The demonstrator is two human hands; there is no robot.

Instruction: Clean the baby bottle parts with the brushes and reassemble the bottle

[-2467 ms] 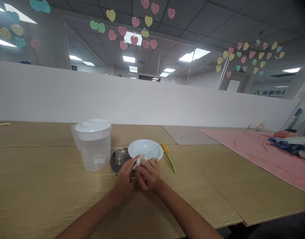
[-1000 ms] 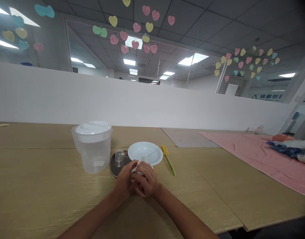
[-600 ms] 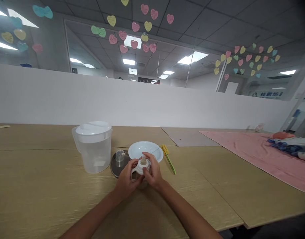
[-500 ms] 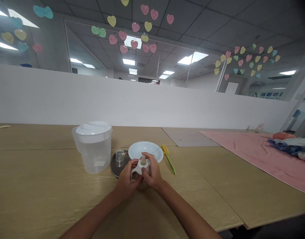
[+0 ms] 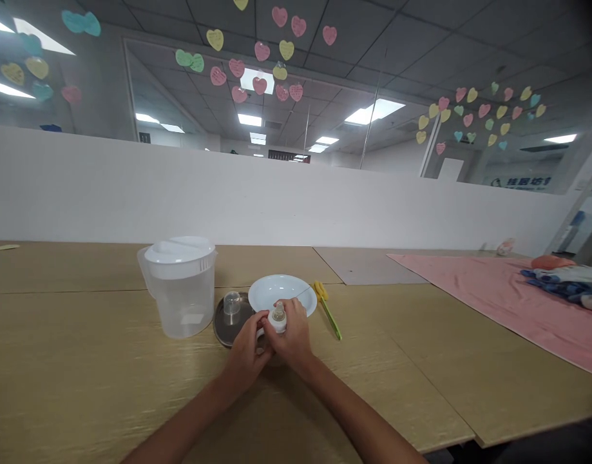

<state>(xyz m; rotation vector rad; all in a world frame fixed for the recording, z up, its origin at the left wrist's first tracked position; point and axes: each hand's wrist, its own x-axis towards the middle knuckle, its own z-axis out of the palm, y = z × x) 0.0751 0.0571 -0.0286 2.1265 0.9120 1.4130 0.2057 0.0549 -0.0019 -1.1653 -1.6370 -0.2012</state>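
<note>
A baby bottle (image 5: 277,318) stands upright between my hands, its white collar and clear teat on top; its lower body is mostly hidden by my fingers. My left hand (image 5: 248,348) is closed round the bottle's left side, by the white handle. From the right, my right hand (image 5: 294,334) wraps the collar, thumb across its front. Just behind the hands lies a white bowl (image 5: 267,289). A clear dome cap (image 5: 232,303) sits on a round dark metal tray (image 5: 224,332) to the left of the bottle.
Left of the tray stands a clear plastic pitcher (image 5: 187,296) with a white lid. A yellow-headed brush (image 5: 328,314) with a green handle lies right of the bowl. Farther right, a pink cloth (image 5: 469,290) covers the table, with folded fabric (image 5: 561,283) on it. A white partition (image 5: 296,206) rises behind.
My right hand has turned round the collar, its thumb moving left across the front. The left hand keeps its hold, and less of the handle shows.
</note>
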